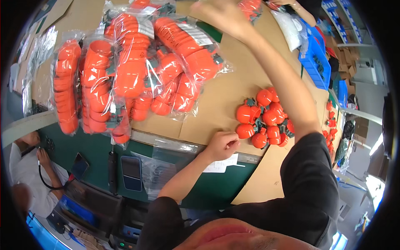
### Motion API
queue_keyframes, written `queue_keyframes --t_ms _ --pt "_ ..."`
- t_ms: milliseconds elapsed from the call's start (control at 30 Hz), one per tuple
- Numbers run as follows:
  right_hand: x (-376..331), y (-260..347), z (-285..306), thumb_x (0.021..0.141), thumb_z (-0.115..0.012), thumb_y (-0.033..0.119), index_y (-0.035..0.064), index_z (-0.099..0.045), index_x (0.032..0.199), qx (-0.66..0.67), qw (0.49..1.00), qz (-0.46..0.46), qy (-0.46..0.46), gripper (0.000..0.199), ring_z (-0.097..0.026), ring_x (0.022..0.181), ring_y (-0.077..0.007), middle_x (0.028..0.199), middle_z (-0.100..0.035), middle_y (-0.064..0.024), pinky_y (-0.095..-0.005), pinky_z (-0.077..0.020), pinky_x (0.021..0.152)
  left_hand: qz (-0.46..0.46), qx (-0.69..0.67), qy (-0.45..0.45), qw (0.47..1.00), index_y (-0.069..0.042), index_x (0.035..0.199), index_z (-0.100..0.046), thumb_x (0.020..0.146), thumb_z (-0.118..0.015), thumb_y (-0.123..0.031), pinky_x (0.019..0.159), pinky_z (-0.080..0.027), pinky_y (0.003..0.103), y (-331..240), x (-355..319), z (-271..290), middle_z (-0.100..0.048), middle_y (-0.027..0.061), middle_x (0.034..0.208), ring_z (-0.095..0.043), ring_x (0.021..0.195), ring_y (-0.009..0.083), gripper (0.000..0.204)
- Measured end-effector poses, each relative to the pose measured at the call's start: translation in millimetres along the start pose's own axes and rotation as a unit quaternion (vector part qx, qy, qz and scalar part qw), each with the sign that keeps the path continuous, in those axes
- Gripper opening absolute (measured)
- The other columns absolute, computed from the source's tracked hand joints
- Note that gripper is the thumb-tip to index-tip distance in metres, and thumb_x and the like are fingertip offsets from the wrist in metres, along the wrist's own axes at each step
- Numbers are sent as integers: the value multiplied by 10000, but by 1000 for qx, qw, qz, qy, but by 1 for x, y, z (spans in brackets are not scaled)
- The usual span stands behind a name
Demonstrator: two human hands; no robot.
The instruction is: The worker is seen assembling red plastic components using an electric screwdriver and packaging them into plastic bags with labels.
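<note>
My left hand [225, 145] rests at the near edge of the cardboard-covered table, fingers curled in, with nothing showing in it. Just right of it lies a loose pile of orange cup-shaped plastic pieces [271, 114] with dark green parts. My right arm stretches far forward over the table. At its end my right hand [223, 16] is smeared by motion, so its fingers are unclear. Clear plastic bags [132, 75] packed with nested orange cups are heaped on the left. Another orange bundle [250, 7] lies beyond my right hand.
Near the front edge lie a phone [131, 173], a dark-handled tool [112, 171], empty clear bags [160, 166] and white paper [221, 164]. A blue bin [314, 62] stands at the right. Another person [41, 175] sits at left; someone's arm [304, 12] shows at far right.
</note>
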State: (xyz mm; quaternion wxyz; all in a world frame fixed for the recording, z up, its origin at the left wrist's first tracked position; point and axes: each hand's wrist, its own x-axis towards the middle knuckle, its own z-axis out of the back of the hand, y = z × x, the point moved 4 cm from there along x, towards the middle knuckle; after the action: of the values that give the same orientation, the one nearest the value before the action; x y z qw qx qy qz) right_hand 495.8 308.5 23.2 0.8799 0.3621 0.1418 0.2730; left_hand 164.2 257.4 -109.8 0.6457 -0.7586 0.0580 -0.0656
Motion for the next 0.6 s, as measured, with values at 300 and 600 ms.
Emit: queue_keyframes --t_ms 300,600 --pt "-65 2 1 716 -804 321 138 -311 1642 -36 989 63 131 1065 -431 1455 -411 1586 -391 -287 -455 -435 1158 -31 -18 30 999 -14 768 -550 879 -664 -33 525 -443 354 -8 11 -18 -559 103 687 -573 602 240 160" --pt "29 -36 87 813 -775 425 75 -491 1549 103 989 12 -106 863 -655 1222 -371 1362 -635 -289 -428 -526 1036 -46 -25 40 998 -14 770 -551 879 -666 -26 528 -430 342 -8 11 -20 -555 96 688 -558 584 226 158"
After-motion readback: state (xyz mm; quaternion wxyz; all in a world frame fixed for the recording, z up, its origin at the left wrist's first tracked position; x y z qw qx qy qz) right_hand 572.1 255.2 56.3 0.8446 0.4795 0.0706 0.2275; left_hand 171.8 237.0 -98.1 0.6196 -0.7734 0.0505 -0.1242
